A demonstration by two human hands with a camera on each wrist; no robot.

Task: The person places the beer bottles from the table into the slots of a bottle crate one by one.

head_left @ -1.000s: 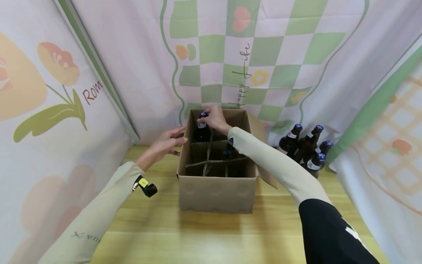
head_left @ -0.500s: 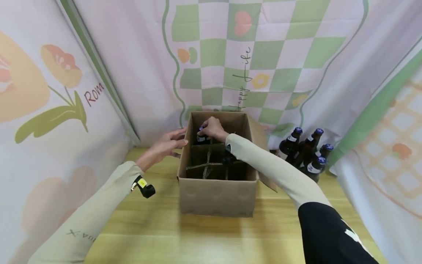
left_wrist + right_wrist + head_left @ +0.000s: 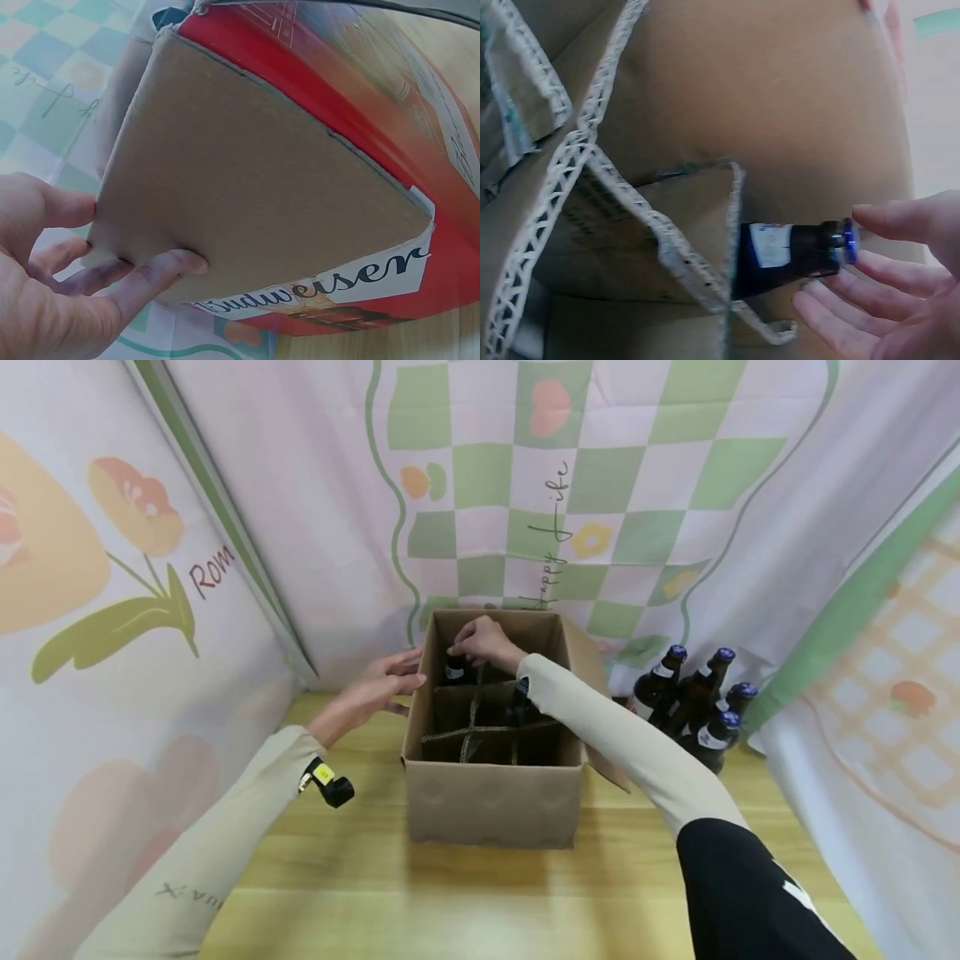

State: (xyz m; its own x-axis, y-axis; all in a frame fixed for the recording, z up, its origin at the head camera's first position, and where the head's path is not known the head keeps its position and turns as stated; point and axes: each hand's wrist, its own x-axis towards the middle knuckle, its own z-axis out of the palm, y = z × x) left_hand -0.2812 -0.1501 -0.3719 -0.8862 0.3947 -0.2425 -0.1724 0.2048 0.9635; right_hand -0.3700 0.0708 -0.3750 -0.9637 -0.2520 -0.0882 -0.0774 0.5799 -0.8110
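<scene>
A brown cardboard box (image 3: pixel 491 806) with cardboard dividers (image 3: pixel 474 718) inside stands on the table, its top open. In its far left compartment stands a dark beer bottle (image 3: pixel 791 251) with a blue cap and pale neck label. My right hand (image 3: pixel 487 643) reaches into the box at this bottle's top; in the right wrist view its thumb and fairly straight fingers lie loosely about the cap and neck. My left hand (image 3: pixel 82 277) rests its spread fingertips on the box's left side. The left wrist view shows red Budweiser print on an adjoining box face.
Several more dark bottles (image 3: pixel 690 702) with blue caps stand together on the table at the right. A box flap (image 3: pixel 588 664) hangs outward on the right side. Printed curtains (image 3: pixel 322 485) close in the wooden table (image 3: pixel 330 860) at the back and sides.
The bottle has sunk deeper into the far left compartment, and my right hand went down with it. Since then the fingers have risen slightly and loosened. My left hand has stayed on the box.
</scene>
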